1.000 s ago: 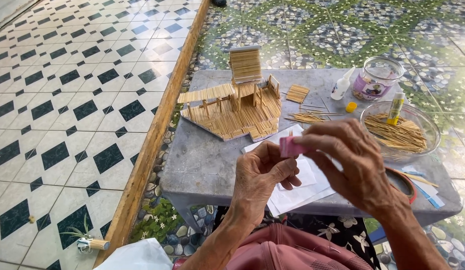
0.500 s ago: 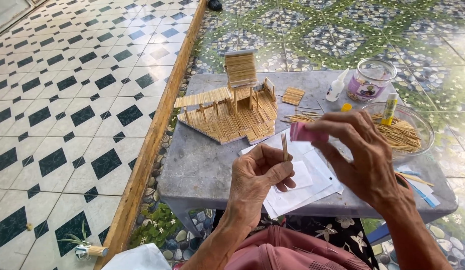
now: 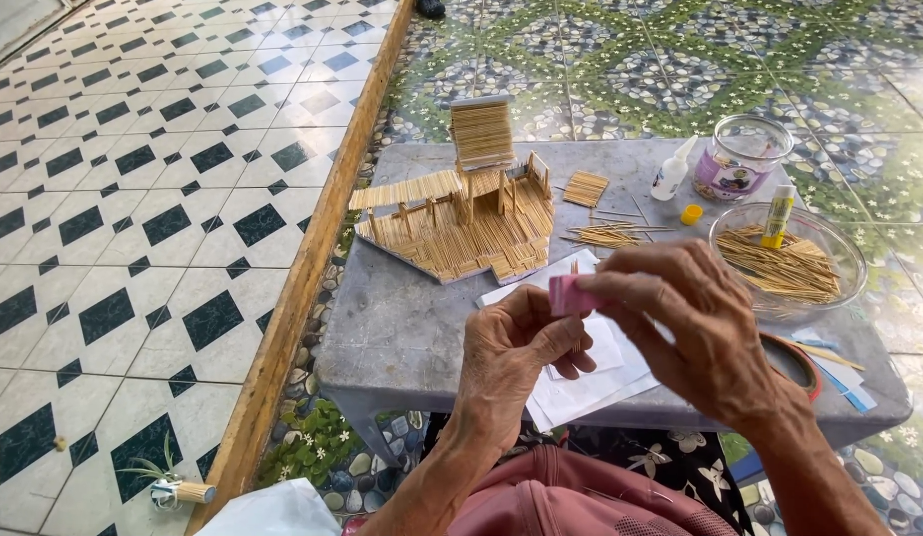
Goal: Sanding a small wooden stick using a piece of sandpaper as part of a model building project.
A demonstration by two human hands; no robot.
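Observation:
My left hand (image 3: 511,347) pinches a thin wooden stick (image 3: 575,268) upright over white paper sheets (image 3: 591,382). My right hand (image 3: 695,323) holds a small pink block (image 3: 571,295) against the stick, just above the left fingers. Beyond my hands a model house of small sticks (image 3: 466,213) stands on the grey table (image 3: 402,318). Loose sticks (image 3: 610,235) lie to the right of the model.
A glass bowl of sticks (image 3: 789,263) holds a yellow-capped glue tube (image 3: 776,216). Behind it stand a glass jar (image 3: 742,159), a white glue bottle (image 3: 670,171) and a yellow cap (image 3: 691,213). A wooden curb (image 3: 303,288) edges the tiled floor at left.
Both hands came together again: the right hand brought the pink block back onto the stick held by the left. The view shifted slightly.

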